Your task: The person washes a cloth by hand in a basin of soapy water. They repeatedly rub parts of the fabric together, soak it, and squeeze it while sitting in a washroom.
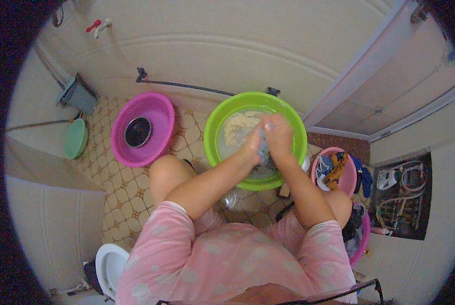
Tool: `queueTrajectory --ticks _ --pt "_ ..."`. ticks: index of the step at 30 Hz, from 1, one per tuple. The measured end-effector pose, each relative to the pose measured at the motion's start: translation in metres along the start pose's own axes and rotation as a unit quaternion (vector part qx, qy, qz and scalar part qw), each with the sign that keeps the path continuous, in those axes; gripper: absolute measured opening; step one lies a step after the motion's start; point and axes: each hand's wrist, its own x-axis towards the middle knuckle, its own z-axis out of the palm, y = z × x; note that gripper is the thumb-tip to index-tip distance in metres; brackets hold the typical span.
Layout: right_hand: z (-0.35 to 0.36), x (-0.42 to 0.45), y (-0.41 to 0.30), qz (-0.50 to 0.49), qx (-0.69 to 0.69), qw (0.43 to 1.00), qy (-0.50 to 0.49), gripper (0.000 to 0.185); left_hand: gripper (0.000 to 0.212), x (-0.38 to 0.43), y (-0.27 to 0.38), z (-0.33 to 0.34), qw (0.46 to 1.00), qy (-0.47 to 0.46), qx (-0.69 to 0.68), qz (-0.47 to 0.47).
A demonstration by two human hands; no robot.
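Note:
A lime-green plastic basin (210, 146) stands on the floor before me, holding cloudy water. Over it, my left hand (253, 143) and my right hand (279, 134) are close together, both closed on a light blue cloth (264, 149) bunched between them. Blur and my fingers hide most of that cloth. To the left of my hands, a cream-coloured cloth (237, 127) lies wet in the basin. Darker fabric shows dimly under the water near the basin's close side.
A magenta basin (160, 143) at left holds a dark round bowl (138, 132). At right are a pink basin of clothes (336, 169) and a magenta tub (364, 236) with dark fabric. A grey bin (81, 97) and a green basin (76, 139) stand far left. A black rail (189, 85) runs along the wall.

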Motion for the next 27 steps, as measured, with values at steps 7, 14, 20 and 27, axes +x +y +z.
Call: queueTrajectory --ticks 7,14,20,27 --pt "-0.003 -0.002 -0.030 -0.078 -0.046 0.993 -0.072 0.023 0.032 -0.003 0.005 -0.009 0.998 -0.027 0.042 0.027" --pt "0.013 -0.011 -0.006 -0.116 -0.083 0.990 0.018 0.025 0.030 -0.025 0.020 -0.003 0.997 -0.014 0.075 -0.006" --pt "-0.008 -0.004 -0.012 -0.027 -0.053 0.998 -0.035 0.025 0.029 -0.043 0.003 0.021 0.990 0.011 0.128 0.053" --pt "-0.015 -0.036 -0.056 -0.095 -0.151 0.967 -0.179 0.027 0.029 -0.105 0.055 0.055 0.992 0.073 0.003 -0.104"
